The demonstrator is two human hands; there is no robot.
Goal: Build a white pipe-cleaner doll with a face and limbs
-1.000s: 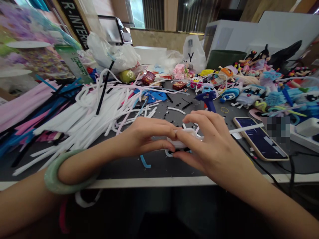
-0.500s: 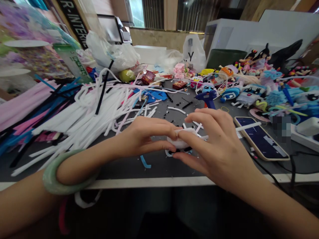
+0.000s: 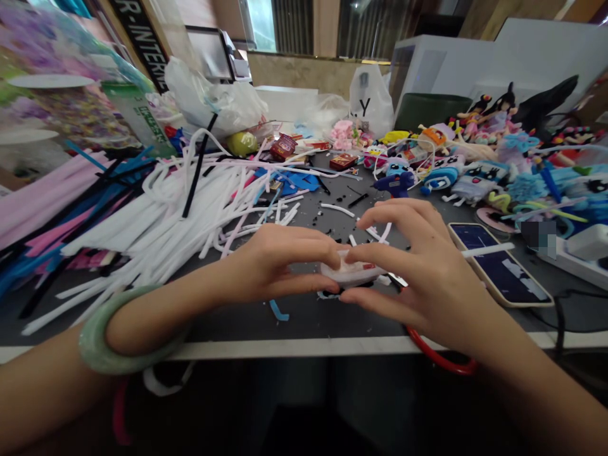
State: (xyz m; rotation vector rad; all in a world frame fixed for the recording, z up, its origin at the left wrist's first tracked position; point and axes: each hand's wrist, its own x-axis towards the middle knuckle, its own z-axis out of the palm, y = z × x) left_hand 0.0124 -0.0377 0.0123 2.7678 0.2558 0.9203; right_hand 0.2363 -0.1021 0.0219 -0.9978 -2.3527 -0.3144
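In the head view, a white fuzzy piece (image 3: 354, 273), rounded and apparently made of pipe cleaner, sits between my two hands just above the tabletop. My left hand (image 3: 289, 259) pinches its left end between fingers and thumb. From the other side, my right hand (image 3: 418, 266) curves over it, forefinger and thumb at its edges and the other fingers raised. A straight white pipe cleaner (image 3: 489, 250) sticks out to the right behind my right hand. Under that hand shows the red handle of scissors (image 3: 444, 364); whether they are held I cannot tell.
White pipe cleaners (image 3: 166, 221) lie heaped on the left, pink and blue ones beyond. A blue glue gun (image 3: 396, 182) stands behind my right hand. To the right are a phone (image 3: 506, 278), a power strip (image 3: 589, 253) and several fuzzy dolls (image 3: 479, 180). Blue scrap (image 3: 279, 310) lies near the front edge.
My right hand has shifted slightly right, and the white piece has tilted so that more of it shows, with a reddish spot. The red scissors handle has come into view.
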